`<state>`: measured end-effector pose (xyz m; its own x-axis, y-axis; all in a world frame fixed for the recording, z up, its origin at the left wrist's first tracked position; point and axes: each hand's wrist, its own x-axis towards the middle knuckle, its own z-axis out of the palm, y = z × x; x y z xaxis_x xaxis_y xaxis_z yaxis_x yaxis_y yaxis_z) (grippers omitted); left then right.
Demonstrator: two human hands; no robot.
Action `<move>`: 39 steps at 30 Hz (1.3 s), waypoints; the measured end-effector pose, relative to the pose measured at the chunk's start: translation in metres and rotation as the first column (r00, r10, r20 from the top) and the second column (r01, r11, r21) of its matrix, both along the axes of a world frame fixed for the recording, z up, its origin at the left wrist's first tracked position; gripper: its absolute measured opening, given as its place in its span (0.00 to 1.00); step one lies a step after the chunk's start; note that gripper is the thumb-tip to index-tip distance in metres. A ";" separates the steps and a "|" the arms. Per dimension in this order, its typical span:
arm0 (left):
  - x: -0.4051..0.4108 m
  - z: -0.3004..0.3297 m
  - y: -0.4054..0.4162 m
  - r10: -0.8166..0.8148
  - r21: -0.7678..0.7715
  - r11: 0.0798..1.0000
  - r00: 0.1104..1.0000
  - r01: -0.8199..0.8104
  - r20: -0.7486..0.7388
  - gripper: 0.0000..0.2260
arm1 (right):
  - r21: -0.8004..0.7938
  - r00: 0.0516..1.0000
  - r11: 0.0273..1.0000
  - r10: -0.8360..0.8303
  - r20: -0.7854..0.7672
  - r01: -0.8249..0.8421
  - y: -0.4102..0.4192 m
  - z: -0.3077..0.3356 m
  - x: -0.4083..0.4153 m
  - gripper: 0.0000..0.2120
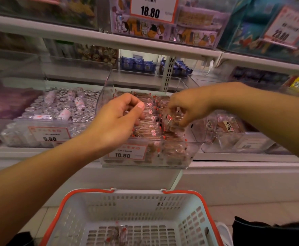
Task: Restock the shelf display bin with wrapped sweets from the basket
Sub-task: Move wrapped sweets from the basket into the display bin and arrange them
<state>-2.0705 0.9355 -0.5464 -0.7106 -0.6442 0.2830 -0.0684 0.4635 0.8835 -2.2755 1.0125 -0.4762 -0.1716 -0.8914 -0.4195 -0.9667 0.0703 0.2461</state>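
White shop shelving (92,35) is filling the far side of the scene in 2 visible tiers, with clear bins of packaged snacks sitting along both. 3 red-bordered price tags are readable: 18.80 (153,8) on the upper tier, 9.80 (49,134) to the left and 10.80 (126,152) on the front of the clear plastic display bin (194,148) in the middle. That bin is holding many brown sweets in clear wrappers with red and white marks (148,129), too many to count, lying in rows. 2 bare hands are reaching into it from the near side. The left hand (117,119) is curling over the left rows, thumb and fingers pinching a wrapped sweet. The right hand (189,105) is hanging fingers-down over the right side, fingertips gripping a small cluster of wrappers. Nearer, below the bin, 1 white perforated plastic basket with orange rim and handles (138,208) is sitting, with a few wrapped sweets (117,234) lying on its floor.
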 end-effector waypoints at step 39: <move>0.053 -0.102 0.016 -0.007 -0.761 0.485 0.872 0.430 0.489 0.08 | 0.223 0.593 0.915 -0.390 0.705 0.336 0.077 -0.149 0.098 0.22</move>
<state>-2.0175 0.9512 -0.6485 -0.9627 -0.0599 0.2637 -0.0647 0.9979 -0.0098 -2.1773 1.0892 -0.6254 -0.0944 -0.7927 -0.6023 -0.7294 0.4668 -0.5001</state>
